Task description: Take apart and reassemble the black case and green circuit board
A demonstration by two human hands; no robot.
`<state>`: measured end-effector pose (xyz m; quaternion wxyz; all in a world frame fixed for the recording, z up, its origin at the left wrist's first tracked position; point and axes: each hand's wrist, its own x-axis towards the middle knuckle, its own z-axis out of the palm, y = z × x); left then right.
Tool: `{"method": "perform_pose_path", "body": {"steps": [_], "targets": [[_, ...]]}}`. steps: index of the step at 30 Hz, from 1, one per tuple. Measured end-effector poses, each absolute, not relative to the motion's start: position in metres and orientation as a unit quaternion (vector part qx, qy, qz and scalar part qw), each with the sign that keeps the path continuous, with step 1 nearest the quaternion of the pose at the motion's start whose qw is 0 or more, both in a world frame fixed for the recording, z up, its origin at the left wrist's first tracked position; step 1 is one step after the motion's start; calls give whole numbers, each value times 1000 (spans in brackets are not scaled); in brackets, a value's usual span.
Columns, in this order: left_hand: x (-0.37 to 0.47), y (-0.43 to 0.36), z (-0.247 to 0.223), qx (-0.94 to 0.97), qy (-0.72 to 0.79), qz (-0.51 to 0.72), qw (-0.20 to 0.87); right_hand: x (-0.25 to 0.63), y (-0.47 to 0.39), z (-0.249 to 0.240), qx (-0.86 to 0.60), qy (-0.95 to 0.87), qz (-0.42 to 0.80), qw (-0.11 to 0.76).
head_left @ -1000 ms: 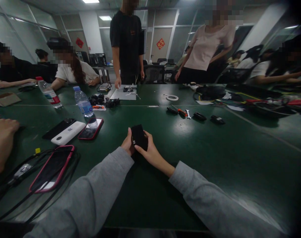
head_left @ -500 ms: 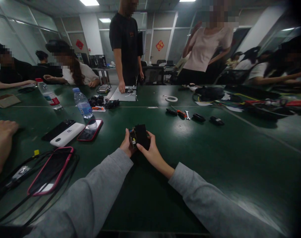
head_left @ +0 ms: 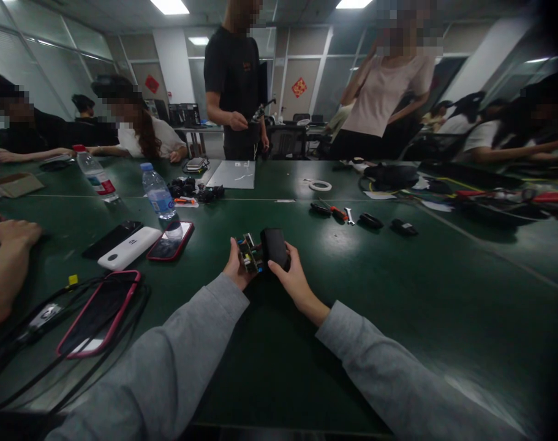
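Above the green table [head_left: 352, 343], my left hand [head_left: 236, 269] holds a small circuit board [head_left: 248, 252] with yellow, white and blue parts, its fingers around the board's left side. My right hand [head_left: 291, 272] grips a black rectangular box [head_left: 275, 247] by its right side, the thumb on the near face. Board and box are side by side, with dark thin parts between them; whether these join the two cannot be made out.
Phones [head_left: 171, 240], a white power bank [head_left: 129, 247], cables [head_left: 44, 315] and bottles [head_left: 158, 191] lie or stand left. Tools [head_left: 338, 213] and a white ring [head_left: 320, 185] lie beyond my hands. A person's arm [head_left: 10, 269] rests at left; a standing person [head_left: 235, 73] holds a small device.
The black box has moved right, away from the board, and more of the board shows. Across the table, the standing person has lifted a small device off the white sheet.
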<state>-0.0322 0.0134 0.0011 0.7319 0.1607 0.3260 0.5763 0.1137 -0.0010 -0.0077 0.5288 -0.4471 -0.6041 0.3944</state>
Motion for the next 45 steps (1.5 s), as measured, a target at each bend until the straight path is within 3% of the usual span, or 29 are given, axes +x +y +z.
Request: {"method": "perform_pose_path", "body": {"steps": [7,13,23,38,45], "targets": [[-34,15,-4,160,313,582,733,123,5,-1,-431,-590,455,509],[-35,15,-5,160,297,580,741,126,12,-8,-481,-612,380,500],[-37,14,0,133,303,571,751,134,21,-8,-455,-574,430,527],[-42,13,6,124,305,568,754,155,40,-13,-491,-701,313,411],[-39,7,14,125,308,574,748,155,32,-3,-517,-684,171,486]]}}
